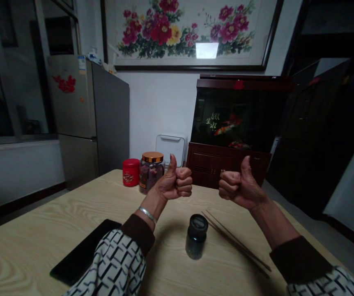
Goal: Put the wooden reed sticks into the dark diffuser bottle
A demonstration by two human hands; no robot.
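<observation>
My left hand (177, 181) is raised above the table with its fingers curled into a fist and the thumb pointing up. My right hand (240, 185) makes the same thumbs-up on the other side. Neither fist shows anything in it. On the table between my forearms stands a small dark glass jar (196, 238) with a black lid, upright. Beside it, toward my right arm, lie a few thin brown sticks (238, 242). A flat black tablet-like slab (86, 250) lies partly under my left sleeve.
Behind my left hand, a copper-lidded clear jar (151, 174) of dried dark-red contents and a red canister (130, 172) stand on the wooden table (56, 226). Beyond are a grey refrigerator (111, 119), a fish tank (232, 115) and a framed flower painting (177, 33).
</observation>
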